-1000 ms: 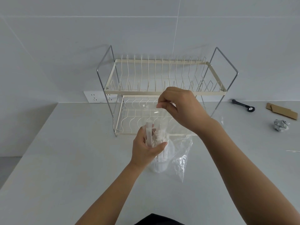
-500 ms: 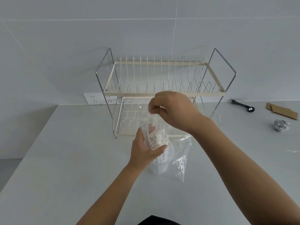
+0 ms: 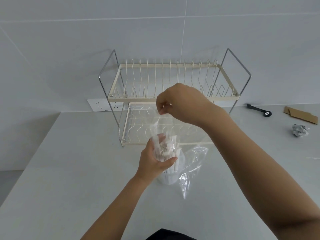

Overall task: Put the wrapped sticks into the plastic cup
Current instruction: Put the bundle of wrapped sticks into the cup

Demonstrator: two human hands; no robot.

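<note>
A clear plastic cup (image 3: 168,179) stands on the white counter, with several wrapped white sticks (image 3: 166,149) upright in it. My left hand (image 3: 155,160) grips the bundle of sticks just above the cup's rim. My right hand (image 3: 180,104) is above them and pinches the top of a clear plastic wrapper (image 3: 164,122) that rises from the bundle. The cup's upper part is hidden behind my left hand.
A crumpled clear plastic bag (image 3: 192,163) lies right of the cup. A two-tier wire dish rack (image 3: 173,97) stands behind it against the wall. Far right lie a black tool (image 3: 259,110), cardboard pieces (image 3: 301,115) and a foil ball (image 3: 299,129). A wall socket (image 3: 102,104) sits left of the rack.
My right hand dipped to the bundle half a second ago and has since risen a little, drawing the clear wrapper upward. My left hand has kept its hold.
</note>
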